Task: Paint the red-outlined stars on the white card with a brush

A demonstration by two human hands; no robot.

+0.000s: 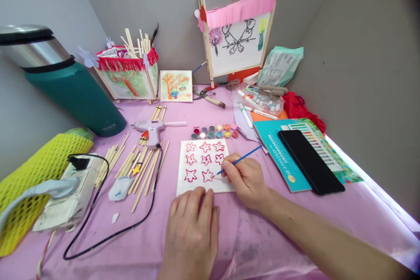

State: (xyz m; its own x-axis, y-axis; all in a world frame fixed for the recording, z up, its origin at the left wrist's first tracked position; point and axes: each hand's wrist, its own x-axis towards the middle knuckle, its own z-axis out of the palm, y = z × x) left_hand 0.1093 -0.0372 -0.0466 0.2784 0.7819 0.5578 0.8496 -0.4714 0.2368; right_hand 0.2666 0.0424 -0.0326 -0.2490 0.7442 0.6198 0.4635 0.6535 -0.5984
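A white square sheet [198, 186] lies on the pink-purple cloth, with red star outlines in rows on it. My right hand [244, 179] pinches a thin blue brush [246, 155], its tip at the sheet beside the lower middle star. Flat on the sheet's near edge rests my left hand [193, 227], fingers stretched out and holding nothing. Small round paint pots [211, 128] in several colours stand in two rows just behind the sheet.
Left are a glue gun [153, 133] with a black cord, wooden sticks [144, 175], a power strip [70, 197] and a teal bottle [82, 92]. Right, a black phone [310, 162] lies on a blue book [278, 153]. Behind stands a framed bird drawing [238, 43].
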